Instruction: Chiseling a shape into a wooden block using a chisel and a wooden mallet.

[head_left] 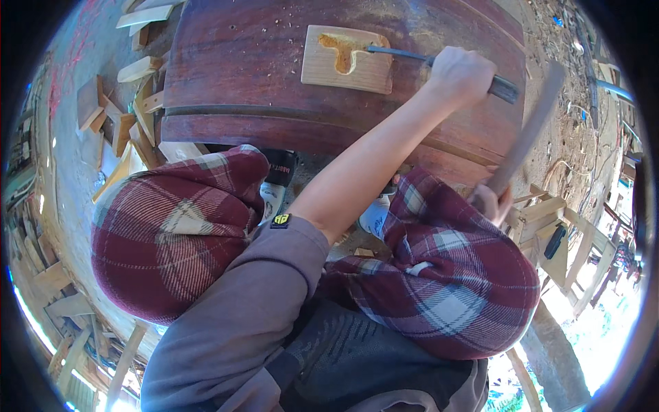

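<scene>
A pale wooden block point(374, 77) lies on a reddish-brown wooden bench point(233, 62), with a T-shaped hollow cut into its top. My left arm reaches across to the right, and my left hand point(463, 77) is closed around the dark handle of a chisel point(405, 53). The chisel's blade points left, its tip at the right end of the hollow. Beside my right knee, my right hand point(493, 204) grips a wooden stick point(527, 130), which slants up and is slightly blurred. My leg partly hides the right hand.
Offcuts of wood point(123, 130) are heaped on the ground left of the bench. Small chips and sawdust are scattered on the bench top. At right, near my knee, is a wooden frame point(549, 220). My knees, in checked red cloth point(185, 233), flank the bench's near edge.
</scene>
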`<state>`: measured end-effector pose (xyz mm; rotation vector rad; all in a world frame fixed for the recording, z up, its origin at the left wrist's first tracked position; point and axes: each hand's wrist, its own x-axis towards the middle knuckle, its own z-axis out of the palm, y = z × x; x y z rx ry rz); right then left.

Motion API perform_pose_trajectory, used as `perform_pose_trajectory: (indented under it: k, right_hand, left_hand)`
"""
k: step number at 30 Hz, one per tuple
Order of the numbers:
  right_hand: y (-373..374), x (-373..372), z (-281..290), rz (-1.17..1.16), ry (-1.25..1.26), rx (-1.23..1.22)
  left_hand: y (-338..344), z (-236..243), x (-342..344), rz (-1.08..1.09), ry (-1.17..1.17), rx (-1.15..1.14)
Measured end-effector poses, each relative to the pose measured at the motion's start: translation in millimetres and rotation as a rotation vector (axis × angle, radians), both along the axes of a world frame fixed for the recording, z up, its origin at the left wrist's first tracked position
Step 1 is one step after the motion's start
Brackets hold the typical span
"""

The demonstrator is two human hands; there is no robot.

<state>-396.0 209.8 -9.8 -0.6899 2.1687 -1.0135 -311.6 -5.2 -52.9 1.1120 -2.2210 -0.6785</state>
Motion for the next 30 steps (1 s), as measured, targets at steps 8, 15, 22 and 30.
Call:
perform_pose_trajectory:
  k: [8,15,22,30]
  right_hand:
    - [0,-14,19,0.058,-0.121,-0.419]
    - [4,-20,18,-0.118,-0.014,-0.505]
    - [3,-7,6,-0.05,-0.084,-0.102]
    - [-2,-9,27,-0.319,-0.144,-0.616]
  left_hand:
    - [-6,1,4,0.024,0.086,0.029]
    - [-4,-2,-1,0.043,0.108,0.007]
    - [-8,-20,0,0.047,0.013,0.034]
    - [-10,-18,2,0.045,-0.012,0.038]
